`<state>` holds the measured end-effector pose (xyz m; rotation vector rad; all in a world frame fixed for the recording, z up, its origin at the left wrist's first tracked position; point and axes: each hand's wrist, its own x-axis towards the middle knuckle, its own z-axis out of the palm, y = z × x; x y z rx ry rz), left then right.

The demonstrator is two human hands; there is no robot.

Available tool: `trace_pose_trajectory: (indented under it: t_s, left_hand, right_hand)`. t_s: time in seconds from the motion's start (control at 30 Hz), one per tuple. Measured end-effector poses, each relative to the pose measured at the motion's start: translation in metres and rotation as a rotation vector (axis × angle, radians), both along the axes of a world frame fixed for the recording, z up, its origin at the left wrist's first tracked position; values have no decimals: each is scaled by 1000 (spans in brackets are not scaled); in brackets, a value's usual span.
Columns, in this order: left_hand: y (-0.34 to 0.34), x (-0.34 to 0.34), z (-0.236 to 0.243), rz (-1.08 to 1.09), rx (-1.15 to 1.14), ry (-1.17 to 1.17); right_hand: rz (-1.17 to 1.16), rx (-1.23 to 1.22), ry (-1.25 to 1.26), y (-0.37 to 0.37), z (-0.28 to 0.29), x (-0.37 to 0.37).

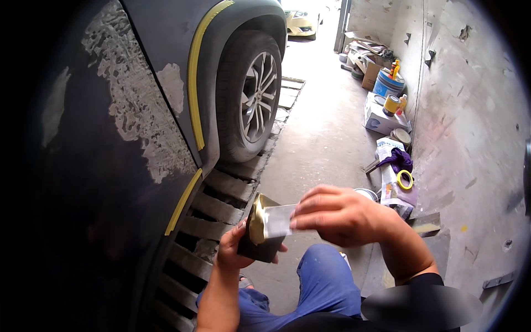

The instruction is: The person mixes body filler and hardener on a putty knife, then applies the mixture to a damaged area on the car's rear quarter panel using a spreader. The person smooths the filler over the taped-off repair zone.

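Note:
My left hand (pixel 231 247) grips a dark flat board (pixel 259 250), held low in front of my knees. Yellowish paste (pixel 256 224), like body filler, lies on its upper part. Pinched in my right hand (pixel 340 214) is a pale flat filler spreader (pixel 278 221), its far edge against the paste. Some motion blur softens the right fingers. On my left stands a dark car (pixel 110 221), its panel carrying a rough, mottled grey filler patch (pixel 124 83). Yellow masking tape (pixel 194 83) runs along the wheel arch and lower panel edge.
The car's wheel (pixel 251 94) stands beside a slatted floor grate (pixel 213 202). Along the right wall (pixel 459 127) are a paper-covered stand with a purple cloth (pixel 397 159) and a yellow tape roll (pixel 405 179), a box (pixel 379 117), a blue bucket (pixel 388 84) and cans. Another car (pixel 300 23) is beyond the doorway.

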<state>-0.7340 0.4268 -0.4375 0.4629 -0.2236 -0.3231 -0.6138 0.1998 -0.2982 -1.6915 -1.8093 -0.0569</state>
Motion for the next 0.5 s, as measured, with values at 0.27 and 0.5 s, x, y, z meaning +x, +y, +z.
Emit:
trace_pose_trajectory:
  t_s: [0.27,0.5]
  left_hand:
    - [-6,-2,-14,-135,-214,-110]
    - [-1,3,-14,155,-180,-31]
  right_hand:
    - [-101,99,28,10,-61,5]
    - [-330,293,1246,0,-120,-18]
